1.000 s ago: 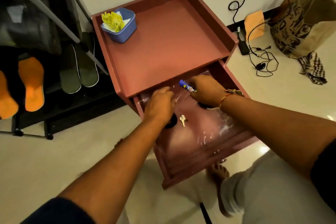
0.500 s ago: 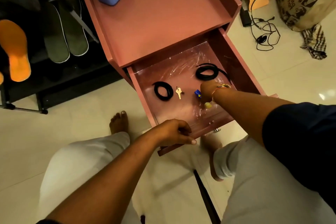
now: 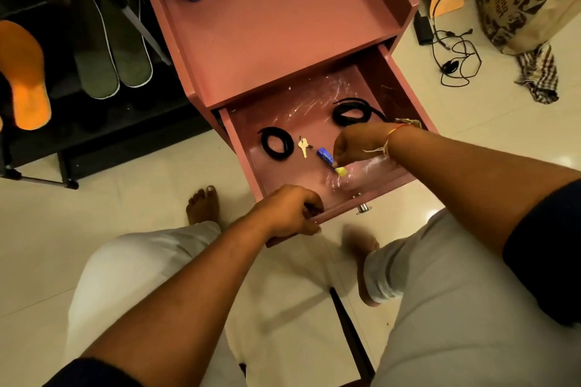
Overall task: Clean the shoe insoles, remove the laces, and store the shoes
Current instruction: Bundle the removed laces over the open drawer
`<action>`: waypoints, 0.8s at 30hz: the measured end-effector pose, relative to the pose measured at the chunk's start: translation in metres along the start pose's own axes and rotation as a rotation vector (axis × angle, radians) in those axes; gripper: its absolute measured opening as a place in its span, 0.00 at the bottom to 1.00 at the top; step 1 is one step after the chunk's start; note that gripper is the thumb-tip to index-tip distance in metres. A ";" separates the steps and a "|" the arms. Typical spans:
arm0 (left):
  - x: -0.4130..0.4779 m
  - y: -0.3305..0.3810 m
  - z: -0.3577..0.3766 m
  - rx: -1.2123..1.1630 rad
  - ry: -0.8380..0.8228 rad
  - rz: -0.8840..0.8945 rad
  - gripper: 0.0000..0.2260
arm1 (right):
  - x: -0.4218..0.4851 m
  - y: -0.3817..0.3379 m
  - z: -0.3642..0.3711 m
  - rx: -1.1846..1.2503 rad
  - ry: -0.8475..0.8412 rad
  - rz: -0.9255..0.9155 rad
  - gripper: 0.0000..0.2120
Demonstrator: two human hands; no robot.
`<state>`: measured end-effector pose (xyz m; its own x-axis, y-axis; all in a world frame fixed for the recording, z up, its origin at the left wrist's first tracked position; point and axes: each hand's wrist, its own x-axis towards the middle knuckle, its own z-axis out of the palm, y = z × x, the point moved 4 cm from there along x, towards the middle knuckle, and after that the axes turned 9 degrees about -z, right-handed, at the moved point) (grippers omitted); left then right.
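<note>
A home. Left of the left hand [image 3: 283, 214], a dark shoe rack [image 3: 94, 141] holds green insoles [image 3: 113, 50] and an orange insole [image 3: 25, 72]. Beyond both hands stands a small pink cabinet [image 3: 283, 25]; in its open drawer [image 3: 245, 163] a key [image 3: 303, 146] lies left of the right hand [image 3: 355, 148]. Further right, cables [image 3: 456, 56], a paper bag [image 3: 518, 0] and a checked cloth [image 3: 537, 78] lie on the pale tiled floor [image 3: 125, 214]. A bare foot [image 3: 202, 207] stands left of the left hand.
</note>
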<state>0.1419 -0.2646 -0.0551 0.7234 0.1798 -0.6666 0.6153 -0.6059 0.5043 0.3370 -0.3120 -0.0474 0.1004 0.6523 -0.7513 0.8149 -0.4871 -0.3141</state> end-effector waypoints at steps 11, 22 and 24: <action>0.009 -0.013 -0.047 0.154 0.460 -0.045 0.13 | -0.020 -0.002 -0.010 -0.379 0.272 -0.157 0.14; 0.034 -0.013 -0.104 0.484 0.746 -0.283 0.46 | 0.019 0.002 -0.050 -0.448 0.935 -0.127 0.42; 0.042 -0.015 -0.116 0.486 0.736 -0.327 0.47 | 0.028 0.004 -0.055 -0.439 0.934 -0.136 0.44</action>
<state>0.1994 -0.1581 -0.0273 0.6559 0.7424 -0.1365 0.7449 -0.6658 -0.0416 0.3743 -0.2632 -0.0378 0.2411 0.9671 0.0816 0.9698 -0.2432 0.0173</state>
